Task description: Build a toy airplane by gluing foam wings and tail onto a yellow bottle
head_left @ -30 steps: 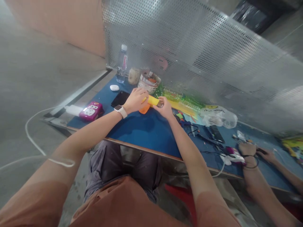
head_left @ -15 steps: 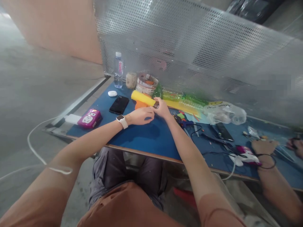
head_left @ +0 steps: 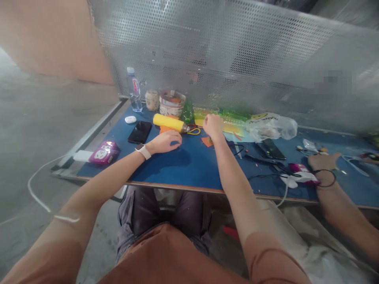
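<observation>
A yellow-wrapped bottle [head_left: 168,122] lies on its side over a piece of orange paper [head_left: 164,129], its clear neck pointing right. Beside the neck is a yellow and red loop [head_left: 194,130]. My left hand [head_left: 167,141], with a white watch on the wrist, hovers just in front of the bottle. Its fingers are loosely curved, thumb apart, and nothing shows in them. To the right of the loop, my right hand [head_left: 213,125] is closed above the scraps, near an orange paper scrap [head_left: 207,141]. Its fingertips are hidden from me.
A water bottle [head_left: 134,90], a jar [head_left: 152,100] and a paper-wrapped basket [head_left: 171,103] stand at the back left. A phone [head_left: 140,131] and purple socket block [head_left: 104,152] lie left. Rightward are a plastic bag [head_left: 272,127], cables and another person's hand [head_left: 322,162].
My right hand has let go of the bottle's neck and moved right, above the scraps. The bottle now rests on the table. My view has shifted slightly right.
</observation>
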A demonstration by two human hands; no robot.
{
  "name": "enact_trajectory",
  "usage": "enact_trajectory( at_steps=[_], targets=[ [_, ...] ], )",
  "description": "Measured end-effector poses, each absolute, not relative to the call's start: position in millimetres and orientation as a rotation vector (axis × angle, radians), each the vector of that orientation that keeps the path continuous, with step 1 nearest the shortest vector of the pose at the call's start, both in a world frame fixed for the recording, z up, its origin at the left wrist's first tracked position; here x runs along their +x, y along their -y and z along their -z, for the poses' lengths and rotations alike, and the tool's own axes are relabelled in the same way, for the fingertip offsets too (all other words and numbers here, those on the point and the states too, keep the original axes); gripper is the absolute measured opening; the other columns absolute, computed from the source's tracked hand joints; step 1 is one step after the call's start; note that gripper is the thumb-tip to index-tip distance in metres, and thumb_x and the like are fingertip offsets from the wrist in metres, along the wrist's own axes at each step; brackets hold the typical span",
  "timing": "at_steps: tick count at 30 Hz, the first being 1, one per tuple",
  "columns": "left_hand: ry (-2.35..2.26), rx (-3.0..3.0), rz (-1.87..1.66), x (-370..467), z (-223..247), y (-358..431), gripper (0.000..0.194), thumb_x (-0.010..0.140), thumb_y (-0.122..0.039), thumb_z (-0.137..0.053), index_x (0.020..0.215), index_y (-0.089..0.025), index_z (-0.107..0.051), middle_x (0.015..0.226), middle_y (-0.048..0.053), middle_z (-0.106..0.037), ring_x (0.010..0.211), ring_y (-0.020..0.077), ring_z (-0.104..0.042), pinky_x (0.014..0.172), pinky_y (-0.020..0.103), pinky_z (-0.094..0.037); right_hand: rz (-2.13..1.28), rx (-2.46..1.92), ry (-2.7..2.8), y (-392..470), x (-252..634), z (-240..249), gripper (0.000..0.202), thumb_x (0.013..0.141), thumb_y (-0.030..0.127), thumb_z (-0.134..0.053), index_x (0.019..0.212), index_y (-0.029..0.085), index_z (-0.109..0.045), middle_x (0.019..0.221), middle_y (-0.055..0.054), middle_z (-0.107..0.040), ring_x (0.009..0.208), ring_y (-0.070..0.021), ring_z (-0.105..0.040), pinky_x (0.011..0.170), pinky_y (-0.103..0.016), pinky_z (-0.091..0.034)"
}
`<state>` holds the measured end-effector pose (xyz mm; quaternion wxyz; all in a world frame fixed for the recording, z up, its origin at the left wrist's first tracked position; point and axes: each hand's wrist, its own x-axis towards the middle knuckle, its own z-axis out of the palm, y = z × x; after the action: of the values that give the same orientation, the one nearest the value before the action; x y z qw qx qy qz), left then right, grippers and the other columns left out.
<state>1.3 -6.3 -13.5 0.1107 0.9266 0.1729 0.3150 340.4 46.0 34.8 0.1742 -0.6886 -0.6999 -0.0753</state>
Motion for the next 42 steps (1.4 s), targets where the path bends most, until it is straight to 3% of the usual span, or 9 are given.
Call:
enact_trajectory(
  at_steps=[7, 13, 17, 20, 24, 26, 29, 35, 42],
  targets=[
    [-0.503, 2.734, -0.862, 1, 14, 8, 0.019, 0.117, -0.027, -0.075, 0.116, -0.024, -0.094, 0.133, 0.014, -0.095, 0.130, 0.0322, -0.091, 0.124, 0.048, -0.074, -0.088, -2.327, 1.893, -43, 372, -45, 0.093, 0.140, 0.060, -0.025, 0.148, 0.001, -0.097, 0.164, -0.038, -0.086, 0.166, -0.0499, -0.080, 0.141, -0.055, -0.057],
    [-0.481, 2.747, -0.922, 0, 15, 4, 0.020, 0.119, -0.028, -0.075, 0.114, -0.023, -0.093, 0.130, 0.016, -0.095, 0.128, 0.0334, -0.091, 0.124, 0.052, -0.073, -0.075, -2.229, 1.908, -42, 367, -42, 0.097, 0.138, 0.075, -0.033, 0.155, 0.001, -0.094, 0.156, -0.039, -0.089, 0.172, -0.0496, -0.075, 0.147, -0.056, -0.052],
    [-0.464, 2.747, -0.944, -2, 15, 2, 0.020, 0.119, -0.029, -0.075, 0.113, -0.023, -0.094, 0.128, 0.016, -0.095, 0.125, 0.0335, -0.091, 0.122, 0.052, -0.074, -0.089, -2.168, 1.921, -42, 365, -41, 0.093, 0.136, 0.078, -0.039, 0.146, 0.005, -0.096, 0.150, -0.037, -0.092, 0.163, -0.0496, -0.080, 0.145, -0.054, -0.054],
    [-0.518, 2.725, -0.904, -2, 16, 2, 0.019, 0.117, -0.028, -0.077, 0.114, -0.024, -0.095, 0.130, 0.016, -0.095, 0.129, 0.0332, -0.090, 0.125, 0.052, -0.073, -0.052, -2.129, 1.871, -42, 368, -41, 0.083, 0.136, 0.071, -0.043, 0.136, 0.008, -0.098, 0.145, -0.035, -0.093, 0.154, -0.0501, -0.084, 0.143, -0.056, -0.056],
    [-0.565, 2.707, -0.866, -2, 18, 1, 0.019, 0.116, -0.031, -0.077, 0.114, -0.024, -0.095, 0.133, 0.015, -0.095, 0.132, 0.0334, -0.090, 0.126, 0.053, -0.072, -0.013, -2.101, 1.843, -42, 372, -37, 0.056, 0.133, 0.045, -0.052, 0.138, 0.011, -0.097, 0.146, -0.033, -0.093, 0.151, -0.0495, -0.083, 0.140, -0.061, -0.058],
    [-0.561, 2.709, -0.871, -2, 18, 1, 0.022, 0.116, -0.033, -0.076, 0.114, -0.024, -0.095, 0.133, 0.016, -0.095, 0.131, 0.0334, -0.090, 0.125, 0.053, -0.072, -0.023, -2.109, 1.866, -44, 375, -36, 0.043, 0.125, 0.026, -0.060, 0.139, 0.012, -0.098, 0.149, -0.029, -0.093, 0.150, -0.0463, -0.084, 0.139, -0.057, -0.060],
    [-0.553, 2.705, -0.866, -2, 16, 3, 0.023, 0.117, -0.033, -0.075, 0.113, -0.023, -0.095, 0.132, 0.016, -0.095, 0.129, 0.0328, -0.090, 0.124, 0.052, -0.073, -0.045, -2.130, 1.899, -53, 379, -36, 0.045, 0.109, 0.006, -0.066, 0.138, 0.015, -0.099, 0.152, -0.023, -0.094, 0.147, -0.0399, -0.086, 0.135, -0.048, -0.063],
    [-0.575, 2.710, -0.849, -2, 11, 10, 0.020, 0.117, -0.032, -0.076, 0.112, -0.024, -0.094, 0.130, 0.014, -0.095, 0.126, 0.0314, -0.090, 0.123, 0.049, -0.073, -0.037, -2.128, 1.892, -84, 386, -44, 0.050, 0.108, 0.003, -0.075, 0.152, 0.018, -0.094, 0.147, -0.019, -0.096, 0.136, -0.0322, -0.090, 0.125, -0.044, -0.069],
    [-0.564, 2.704, -0.808, -3, 16, 9, 0.022, 0.119, -0.034, -0.075, 0.114, -0.025, -0.095, 0.132, 0.014, -0.095, 0.127, 0.0318, -0.090, 0.121, 0.049, -0.073, -0.117, -2.045, 1.911, -109, 407, -36, 0.029, 0.102, 0.009, -0.095, 0.129, 0.017, -0.104, 0.125, -0.018, -0.101, 0.122, -0.0338, -0.097, 0.123, -0.041, -0.073]
  ],
)
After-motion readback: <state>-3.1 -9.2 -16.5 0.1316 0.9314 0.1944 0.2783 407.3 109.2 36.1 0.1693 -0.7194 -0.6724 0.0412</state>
